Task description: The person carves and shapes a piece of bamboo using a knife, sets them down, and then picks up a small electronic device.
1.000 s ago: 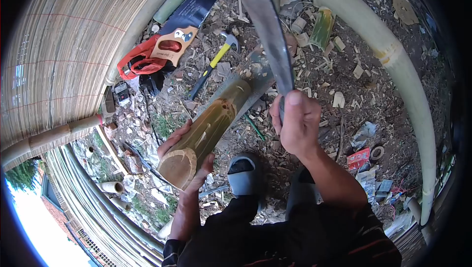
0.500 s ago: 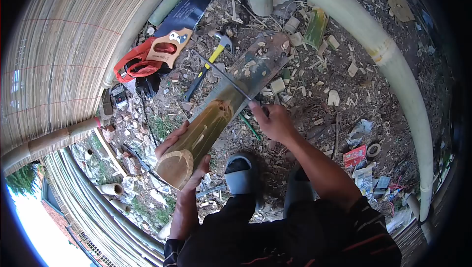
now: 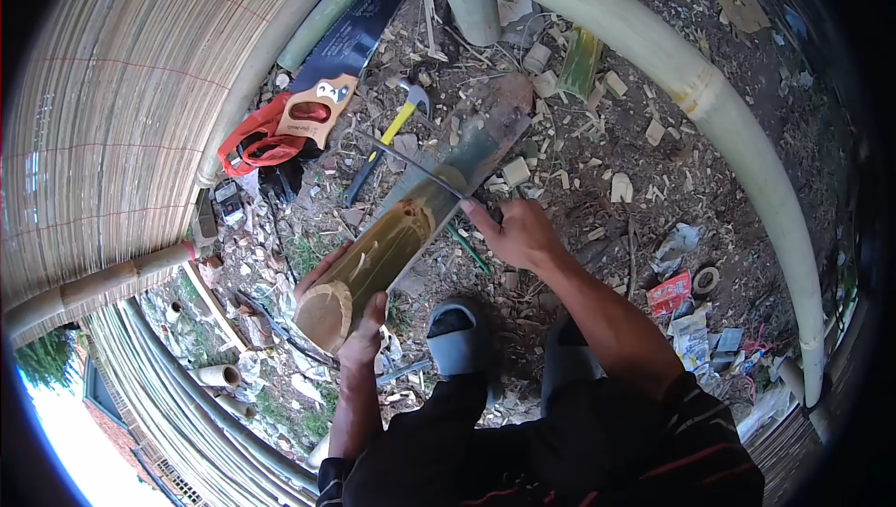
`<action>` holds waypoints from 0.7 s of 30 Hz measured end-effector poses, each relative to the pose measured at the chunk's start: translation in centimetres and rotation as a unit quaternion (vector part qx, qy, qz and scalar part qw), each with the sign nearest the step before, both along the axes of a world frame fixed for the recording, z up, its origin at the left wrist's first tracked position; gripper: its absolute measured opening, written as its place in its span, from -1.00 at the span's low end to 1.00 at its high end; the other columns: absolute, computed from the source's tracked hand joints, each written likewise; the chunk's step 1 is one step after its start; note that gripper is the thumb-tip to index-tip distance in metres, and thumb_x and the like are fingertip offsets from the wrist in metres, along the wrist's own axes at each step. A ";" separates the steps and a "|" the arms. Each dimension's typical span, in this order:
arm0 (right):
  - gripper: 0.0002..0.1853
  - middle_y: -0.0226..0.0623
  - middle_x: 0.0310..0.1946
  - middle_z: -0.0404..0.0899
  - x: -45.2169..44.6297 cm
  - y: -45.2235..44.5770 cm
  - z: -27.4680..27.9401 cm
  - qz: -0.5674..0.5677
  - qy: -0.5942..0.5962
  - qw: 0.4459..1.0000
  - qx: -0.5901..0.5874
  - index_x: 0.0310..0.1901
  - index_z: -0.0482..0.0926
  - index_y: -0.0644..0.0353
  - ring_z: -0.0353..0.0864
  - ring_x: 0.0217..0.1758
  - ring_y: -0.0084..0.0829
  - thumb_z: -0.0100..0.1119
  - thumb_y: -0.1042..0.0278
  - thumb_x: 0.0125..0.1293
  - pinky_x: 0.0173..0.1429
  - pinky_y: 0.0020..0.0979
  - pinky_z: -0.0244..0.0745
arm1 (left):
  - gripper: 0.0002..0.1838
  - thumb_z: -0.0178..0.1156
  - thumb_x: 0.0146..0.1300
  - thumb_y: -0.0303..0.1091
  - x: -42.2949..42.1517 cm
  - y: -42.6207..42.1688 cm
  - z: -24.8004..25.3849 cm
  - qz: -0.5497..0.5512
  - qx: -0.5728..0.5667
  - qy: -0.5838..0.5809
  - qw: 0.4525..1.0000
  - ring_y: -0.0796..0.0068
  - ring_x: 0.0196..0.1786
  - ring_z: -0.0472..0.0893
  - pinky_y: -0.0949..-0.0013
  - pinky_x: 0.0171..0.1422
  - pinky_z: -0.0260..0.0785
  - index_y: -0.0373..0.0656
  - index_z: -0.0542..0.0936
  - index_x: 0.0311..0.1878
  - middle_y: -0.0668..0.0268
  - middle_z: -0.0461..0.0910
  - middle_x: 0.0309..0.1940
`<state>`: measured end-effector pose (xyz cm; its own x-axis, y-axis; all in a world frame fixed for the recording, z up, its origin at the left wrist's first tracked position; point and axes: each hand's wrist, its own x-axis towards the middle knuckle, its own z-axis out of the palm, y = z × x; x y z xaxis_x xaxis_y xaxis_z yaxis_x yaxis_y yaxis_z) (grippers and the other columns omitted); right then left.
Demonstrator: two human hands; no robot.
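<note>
A thick green bamboo piece (image 3: 387,250) lies slanted, its pale round end toward me and its far end over a dirty board (image 3: 490,124). My left hand (image 3: 362,330) is wrapped round its near end, with fingers on the left side and the thumb on the right. My right hand (image 3: 513,232) is closed on the handle of a long blade (image 3: 415,163), seen nearly edge-on. That blade crosses the bamboo near its far end; whether it cuts into the surface is too small to tell.
A handsaw (image 3: 322,110), red cloth straps (image 3: 252,141) and a yellow-black hammer (image 3: 381,145) lie at the left. A short bamboo piece (image 3: 581,63) rests among chips ahead. Large bamboo poles (image 3: 747,147) curve along the right. My sandals (image 3: 457,337) are below.
The blade has swung down from upright onto the far part of the bamboo, my right hand moving slightly left with it. My left hand keeps its hold on the bamboo.
</note>
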<state>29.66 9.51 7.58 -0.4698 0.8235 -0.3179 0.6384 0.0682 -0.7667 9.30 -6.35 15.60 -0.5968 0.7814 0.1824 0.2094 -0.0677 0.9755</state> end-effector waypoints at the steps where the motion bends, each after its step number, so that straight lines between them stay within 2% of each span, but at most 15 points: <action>1: -0.36 -0.15 -0.75 0.51 -0.1 0.3 1.3 -0.011 0.024 0.999 -0.034 -0.54 0.65 0.31 0.52 -0.71 -0.27 0.26 -0.17 0.50 -0.53 -0.17 0.39 | -0.08 0.64 0.11 -0.17 0.0 -0.1 -0.1 -0.009 -0.004 0.023 1.000 -0.07 0.41 0.55 -0.08 0.51 0.48 -0.23 0.21 0.36 -0.13 0.48 0.30; 2: -0.36 -0.15 -0.75 0.51 -0.2 0.7 2.6 -0.007 0.031 0.999 -0.021 -0.54 0.65 0.31 0.52 -0.71 -0.27 0.26 -0.17 0.50 -0.53 -0.17 0.39 | -0.07 0.64 0.11 -0.16 -0.3 -0.4 -0.6 -0.011 -0.007 0.047 0.999 -0.07 0.42 0.54 -0.08 0.52 0.46 -0.22 0.21 0.37 -0.13 0.47 0.31; 4: -0.42 -0.21 -0.70 0.59 0.8 -0.6 6.7 -0.052 0.156 0.986 -0.019 -0.24 0.75 0.33 0.71 -0.59 -0.22 0.25 -0.19 0.49 -0.44 -0.21 0.56 | -0.05 0.65 0.11 -0.15 -0.3 -1.3 -1.2 -0.040 0.004 0.066 0.997 -0.07 0.45 0.52 -0.10 0.54 0.43 -0.20 0.20 0.38 -0.12 0.47 0.31; 6: -0.43 -0.24 -0.71 0.57 0.7 -0.7 7.6 -0.056 0.221 0.974 0.002 -0.28 0.75 0.31 0.69 -0.61 -0.24 0.27 -0.19 0.48 -0.47 -0.24 0.53 | -0.08 0.65 0.10 -0.17 0.4 -0.8 -0.5 -0.006 -0.001 0.037 0.999 -0.07 0.44 0.51 -0.13 0.57 0.39 -0.17 0.22 0.36 -0.10 0.49 0.30; 8: -0.48 -0.20 -0.71 0.58 0.5 -0.6 5.7 -0.013 0.341 0.931 0.130 -0.30 0.75 0.27 0.70 -0.61 -0.23 0.29 -0.14 0.48 -0.49 -0.26 0.53 | -0.09 0.66 0.09 -0.19 0.1 -0.8 -0.3 -0.012 0.006 0.050 0.999 -0.06 0.43 0.53 -0.13 0.55 0.41 -0.16 0.23 0.35 -0.09 0.50 0.29; 9: -0.40 -0.09 -0.68 0.60 0.2 -0.8 1.9 -0.016 0.137 0.990 0.041 -0.30 0.74 0.29 0.72 -0.57 -0.18 0.25 -0.24 0.47 -0.46 -0.21 0.55 | -0.08 0.67 0.08 -0.19 -0.5 -0.9 -0.6 -0.034 0.008 0.081 0.996 -0.06 0.42 0.54 -0.12 0.54 0.42 -0.17 0.23 0.35 -0.09 0.51 0.29; 11: -0.34 -0.05 -0.68 0.59 0.3 -1.1 -1.7 -0.025 0.083 0.995 0.040 -0.41 0.65 0.30 0.69 -0.59 -0.14 0.21 -0.29 0.48 -0.47 -0.16 0.51 | -0.05 0.68 0.08 -0.15 -0.3 -0.3 -0.6 -0.075 0.012 0.174 0.982 -0.06 0.41 0.55 -0.10 0.50 0.46 -0.21 0.23 0.37 -0.12 0.51 0.31; 12: -0.26 -0.02 -0.68 0.57 0.0 0.0 -2.4 -0.019 0.037 0.999 0.031 -0.52 0.57 0.31 0.65 -0.62 -0.09 0.16 -0.33 0.49 -0.48 -0.11 0.46 | -0.05 0.68 0.08 -0.15 -0.3 0.2 -0.7 -0.065 0.026 0.181 0.981 -0.06 0.41 0.55 -0.10 0.50 0.46 -0.21 0.23 0.37 -0.12 0.51 0.31; 13: -0.20 -0.09 -0.72 0.52 -0.2 0.9 0.5 0.007 0.000 0.999 -0.032 -0.54 0.55 0.32 0.63 -0.64 -0.12 0.11 -0.42 0.49 -0.45 -0.06 0.47 | -0.05 0.67 0.09 -0.13 0.0 -0.8 -0.3 -0.023 -0.010 0.112 0.993 -0.07 0.41 0.55 -0.11 0.51 0.44 -0.23 0.23 0.37 -0.13 0.50 0.31; 14: -0.20 -0.09 -0.72 0.52 0.1 0.9 1.3 -0.003 0.001 0.999 -0.033 -0.54 0.55 0.32 0.63 -0.64 -0.12 0.11 -0.42 0.49 -0.45 -0.06 0.47 | -0.04 0.66 0.10 -0.11 0.1 -1.0 0.0 0.019 -0.036 0.046 0.998 -0.07 0.41 0.55 -0.12 0.52 0.43 -0.25 0.23 0.38 -0.15 0.50 0.32; 16: -0.18 -0.20 -0.76 0.44 0.0 2.3 2.0 -0.039 0.025 0.961 -0.274 -0.54 0.53 0.33 0.58 -0.66 -0.18 0.08 -0.42 0.51 -0.43 -0.09 0.46 | -0.03 0.64 0.12 -0.08 0.5 -0.3 0.2 0.019 0.010 0.011 1.000 -0.07 0.42 0.54 -0.11 0.53 0.41 -0.28 0.23 0.39 -0.16 0.49 0.32; 17: -0.19 -0.28 -0.77 0.37 0.4 2.1 0.3 -0.064 0.109 0.911 -0.392 -0.53 0.54 0.33 0.56 -0.64 -0.22 0.04 -0.39 0.55 -0.36 -0.11 0.46 | -0.03 0.64 0.12 -0.09 0.7 -0.4 0.6 0.023 0.000 0.010 1.000 -0.07 0.42 0.53 -0.11 0.54 0.40 -0.28 0.22 0.40 -0.16 0.48 0.33; 18: -0.19 -0.28 -0.77 0.37 0.1 1.7 -0.7 -0.065 0.109 0.912 -0.391 -0.53 0.54 0.33 0.56 -0.64 -0.22 0.04 -0.39 0.55 -0.36 -0.11 0.46 | -0.02 0.64 0.12 -0.09 0.9 -0.2 0.8 0.027 -0.008 0.008 1.000 -0.07 0.43 0.53 -0.10 0.55 0.40 -0.29 0.21 0.40 -0.16 0.48 0.33; 19: -0.21 -0.28 -0.77 0.37 -0.4 1.0 -1.3 -0.064 0.109 0.957 -0.262 -0.52 0.54 0.31 0.52 -0.65 -0.25 0.03 -0.37 0.57 -0.38 -0.14 0.44 | -0.04 0.65 0.12 -0.11 0.4 -0.4 0.3 0.019 -0.004 0.009 1.000 -0.07 0.44 0.52 -0.11 0.56 0.39 -0.27 0.21 0.38 -0.17 0.48 0.34; 21: -0.27 -0.26 -0.73 0.40 -0.9 0.0 -1.3 -0.057 0.090 0.993 -0.057 -0.49 0.54 0.30 0.40 -0.69 -0.38 0.04 -0.31 0.60 -0.49 -0.23 0.32 | -0.04 0.65 0.12 -0.12 0.4 -0.5 0.0 0.019 0.001 0.026 0.999 -0.07 0.43 0.53 -0.11 0.56 0.39 -0.26 0.21 0.38 -0.17 0.48 0.33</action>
